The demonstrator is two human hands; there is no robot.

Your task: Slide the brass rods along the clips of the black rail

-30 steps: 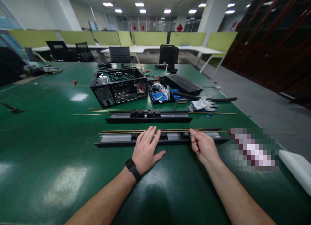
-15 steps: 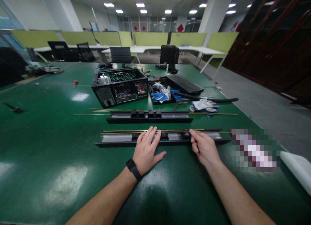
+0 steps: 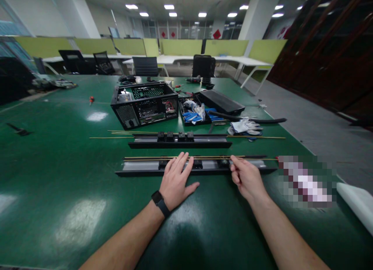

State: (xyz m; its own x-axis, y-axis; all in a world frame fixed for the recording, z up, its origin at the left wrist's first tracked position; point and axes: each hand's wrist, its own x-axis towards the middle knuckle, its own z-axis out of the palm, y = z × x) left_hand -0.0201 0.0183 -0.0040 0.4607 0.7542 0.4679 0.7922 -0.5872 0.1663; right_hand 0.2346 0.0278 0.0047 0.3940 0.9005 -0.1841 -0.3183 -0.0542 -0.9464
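Across the table in front of me lies a long black channel with a clear strip inside and black blocks along it. Thin brass-coloured rods run lengthwise over the blocks. My left hand, with a dark watch on the wrist, rests on the rods and channel, fingers stretched out and thumb apart. Further right, my right hand pinches a brass-coloured rod between thumb and forefinger; its other fingers are curled. The left fingers partly cover the blocks beneath them.
Behind stands a second black channel with blocks and thin rods. Farther back are an open computer case, a tray of gloves, a black panel and a loose glove. A blurred patch lies right.
My right hand has moved slightly to the right, and the left end of a rod has shifted right with it. My left hand stays in place.
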